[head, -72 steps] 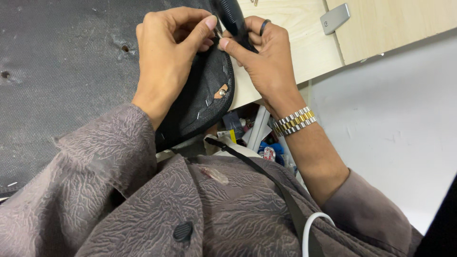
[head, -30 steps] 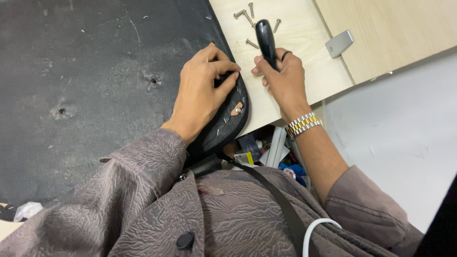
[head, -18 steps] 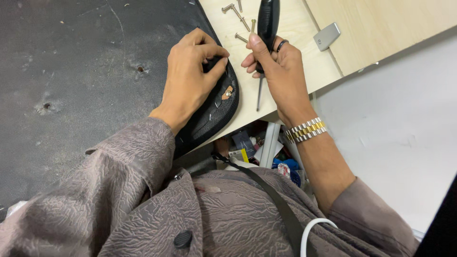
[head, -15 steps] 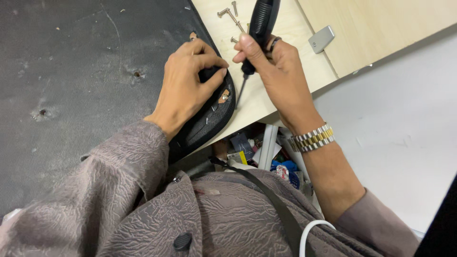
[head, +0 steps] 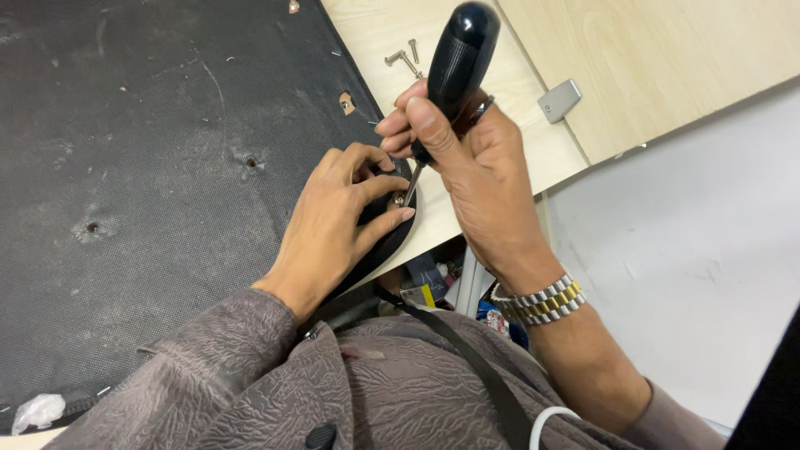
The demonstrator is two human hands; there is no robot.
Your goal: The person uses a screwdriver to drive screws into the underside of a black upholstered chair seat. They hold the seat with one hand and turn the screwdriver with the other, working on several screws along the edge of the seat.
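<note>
At the far left bottom corner, a crumpled scrap of white plastic (head: 37, 410) lay on the edge of a large black fabric-covered panel (head: 150, 167), whose dusty surface showed several small punched holes. The left hand (head: 337, 221) rested flat on the panel's rounded corner, fingers curled and pressing down around a small screw (head: 399, 198); it pinned the fabric rather than closing on anything. Below that corner, in the gap under the bench, sat a jumble of small packages (head: 433, 287): one with a yellow patch, one blue, their shapes mostly hidden by the panel and the grey jacket.

The right hand (head: 471, 171) was clenched around the black handle of a screwdriver (head: 450, 71). Its long axis ran steeply, handle up toward the camera and leaning right, thin shaft slanting down and left to the screw; the tip itself was hard to make out between the fingers. A metal watch band (head: 537, 302) circled that wrist. Loose screws (head: 402, 57) lay on the pale wooden board (head: 533, 125) behind the handle, and a small grey metal bracket (head: 559, 100) sat further right.
</note>
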